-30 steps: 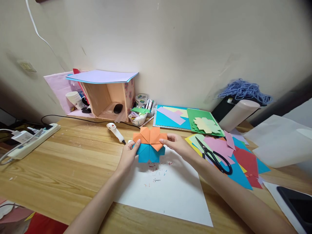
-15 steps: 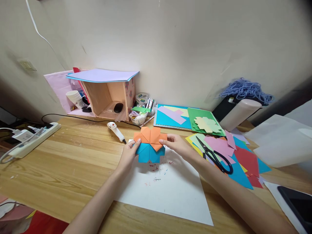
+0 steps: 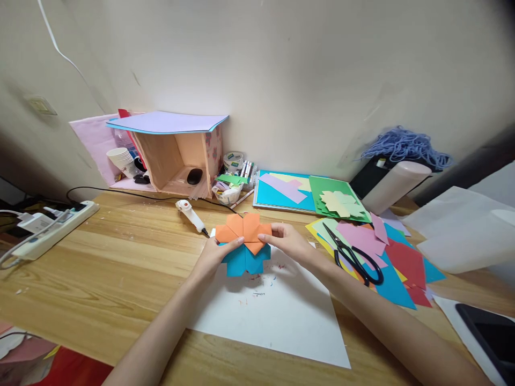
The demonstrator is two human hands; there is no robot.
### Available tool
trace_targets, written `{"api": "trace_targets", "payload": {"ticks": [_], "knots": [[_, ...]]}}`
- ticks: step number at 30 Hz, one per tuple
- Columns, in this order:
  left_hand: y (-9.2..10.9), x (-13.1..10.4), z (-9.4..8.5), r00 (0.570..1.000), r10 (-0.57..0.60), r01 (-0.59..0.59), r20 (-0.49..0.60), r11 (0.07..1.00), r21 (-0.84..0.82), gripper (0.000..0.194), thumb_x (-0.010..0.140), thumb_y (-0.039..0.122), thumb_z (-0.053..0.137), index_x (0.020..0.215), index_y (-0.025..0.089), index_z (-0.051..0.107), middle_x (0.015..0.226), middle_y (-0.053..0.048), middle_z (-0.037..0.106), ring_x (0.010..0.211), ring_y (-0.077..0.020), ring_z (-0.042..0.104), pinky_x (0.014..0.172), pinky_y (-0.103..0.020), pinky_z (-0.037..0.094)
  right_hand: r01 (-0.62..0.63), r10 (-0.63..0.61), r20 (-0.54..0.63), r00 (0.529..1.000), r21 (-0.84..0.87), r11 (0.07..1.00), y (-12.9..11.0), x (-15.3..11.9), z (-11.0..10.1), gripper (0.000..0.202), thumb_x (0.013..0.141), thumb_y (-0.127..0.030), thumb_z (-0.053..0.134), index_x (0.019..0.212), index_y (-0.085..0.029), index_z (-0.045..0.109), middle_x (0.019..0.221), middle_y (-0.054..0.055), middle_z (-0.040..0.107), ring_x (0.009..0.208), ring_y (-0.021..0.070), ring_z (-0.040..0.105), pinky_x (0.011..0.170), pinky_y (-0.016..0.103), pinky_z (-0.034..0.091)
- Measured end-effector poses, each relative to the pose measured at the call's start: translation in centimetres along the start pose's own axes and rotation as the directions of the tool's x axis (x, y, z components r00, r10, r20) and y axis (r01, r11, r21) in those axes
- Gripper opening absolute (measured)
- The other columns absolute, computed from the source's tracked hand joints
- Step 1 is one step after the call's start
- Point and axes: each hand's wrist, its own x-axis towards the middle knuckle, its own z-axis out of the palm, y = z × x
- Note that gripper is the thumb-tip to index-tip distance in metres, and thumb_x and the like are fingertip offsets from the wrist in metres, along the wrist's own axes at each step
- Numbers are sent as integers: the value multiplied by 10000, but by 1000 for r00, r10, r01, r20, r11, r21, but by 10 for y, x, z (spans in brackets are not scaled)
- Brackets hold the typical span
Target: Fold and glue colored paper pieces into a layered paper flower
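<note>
A folded paper flower, its upper half orange [image 3: 243, 228] and its lower half blue [image 3: 246, 261], is held up between both hands above a white sheet [image 3: 281, 316]. My left hand [image 3: 215, 256] is closed on the left edge, the thumb stretched across the front near the middle. On the right edge, my right hand [image 3: 284, 240] pinches the orange part, its thumb on the front. The fingers behind the paper are mostly hidden. Small coloured scraps lie on the white sheet under the flower.
Black-handled scissors [image 3: 354, 257] lie on coloured paper pieces [image 3: 406, 260] at the right. A white glue gun [image 3: 190, 215] rests beyond my left hand. Behind stand an open box [image 3: 161, 161], a bowl of scraps [image 3: 227, 195] and green paper [image 3: 338, 187]. A power strip [image 3: 56, 230] is at left.
The flower has come slightly lower and to the left, and its orange half now overlaps more of the blue. My left thumb has slid inward across the front.
</note>
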Motion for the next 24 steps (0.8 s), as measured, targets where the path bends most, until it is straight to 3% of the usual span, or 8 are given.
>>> {"api": "trace_targets", "payload": {"ticks": [6, 11, 16, 20, 24], "knots": [[-2, 1, -2, 1000, -6, 6, 16, 1000, -10, 508, 626, 338, 727, 1079, 152, 593, 1130, -124, 619, 1021, -273, 575, 827, -368, 483, 37, -42, -18, 999, -217, 975, 3, -3, 5, 363, 689, -444, 640, 954, -197, 649, 899, 26, 633, 721, 159, 517, 632, 276, 403], [-1, 0, -2, 999, -31, 33, 31, 996, -88, 506, 628, 325, 727, 1082, 144, 596, 1137, -133, 613, 1009, -285, 583, 830, -377, 485, 114, -133, -35, 990, -339, 934, 3, -4, 9, 537, 562, -401, 752, 1051, -233, 607, 946, 36, 541, 744, 153, 452, 622, 263, 390], [-2, 0, -2, 996, -56, 65, 75, 990, -124, 484, 627, 307, 731, 1066, 146, 606, 1144, -128, 611, 1021, -277, 579, 836, -366, 489, 113, -126, -16, 992, -340, 934, 2, -5, 12, 407, 602, -338, 726, 979, -229, 616, 976, 36, 543, 811, 170, 478, 656, 269, 386], [-3, 1, -2, 991, -108, 121, 82, 977, -174, 495, 624, 308, 736, 1073, 149, 599, 1139, -129, 615, 1003, -273, 591, 804, -352, 506, 123, -130, -12, 991, -256, 959, 1, -4, 11, 414, 609, -320, 724, 995, -235, 601, 1057, 33, 539, 883, 182, 487, 693, 272, 382], [-4, 4, -3, 988, -135, 150, 79, 961, -231, 463, 624, 302, 738, 1042, 155, 604, 1143, -118, 614, 997, -263, 597, 786, -335, 514, 179, -178, 25, 984, -249, 952, -1, -3, 7, 285, 597, -354, 738, 796, -198, 608, 950, 28, 520, 806, 157, 472, 649, 252, 374]]}}
